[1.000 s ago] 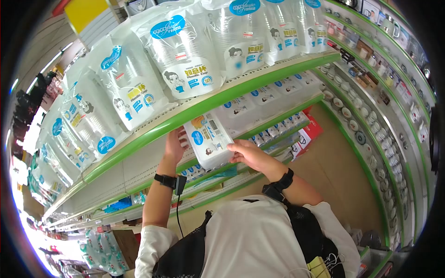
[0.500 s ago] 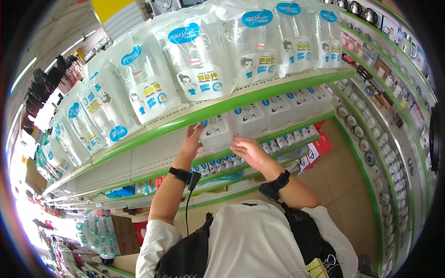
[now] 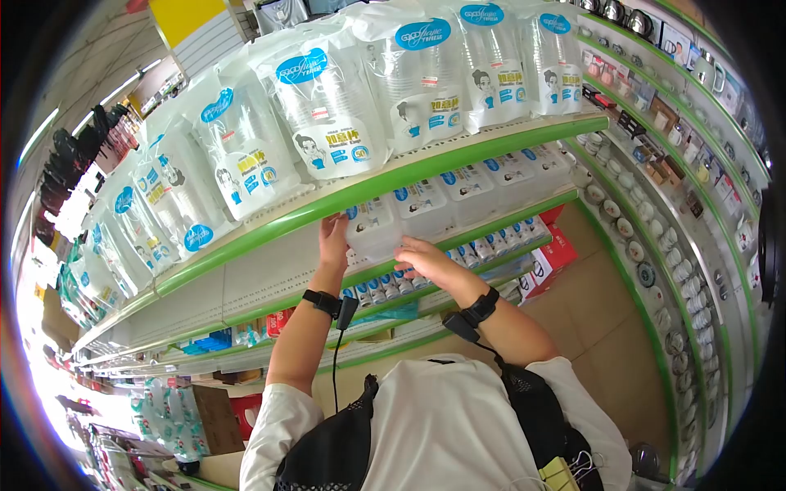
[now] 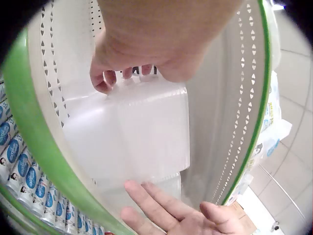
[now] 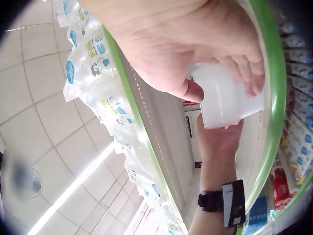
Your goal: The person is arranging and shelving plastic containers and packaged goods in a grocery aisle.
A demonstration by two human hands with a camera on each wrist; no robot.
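Note:
In the head view a translucent plastic container pack [image 3: 372, 239] stands on the second shelf, at the left end of a row of similar packs [image 3: 422, 202]. My left hand [image 3: 332, 244] is at its left end; the left wrist view shows bent fingers of that hand [image 4: 151, 41] gripping the end of the pack [image 4: 129, 129]. My right hand [image 3: 431, 262] is by the pack's front right corner, fingers extended and spread in the left wrist view [image 4: 183, 215]. From the right wrist, the pack [image 5: 220, 100] appears beyond my right thumb and fingers.
Bagged plastic cups [image 3: 332, 147] line the top shelf, whose green edge [image 3: 377, 182] runs just above my hands. Small wrapped rolls [image 3: 389, 286] fill the shelf below. A red box [image 3: 550, 260] stands at right, near shelves of bowls [image 3: 626, 229].
The pack, earlier tilted up between both hands with its label showing, went down and back onto the shelf in line with the others. Since then both hands have stayed beside it.

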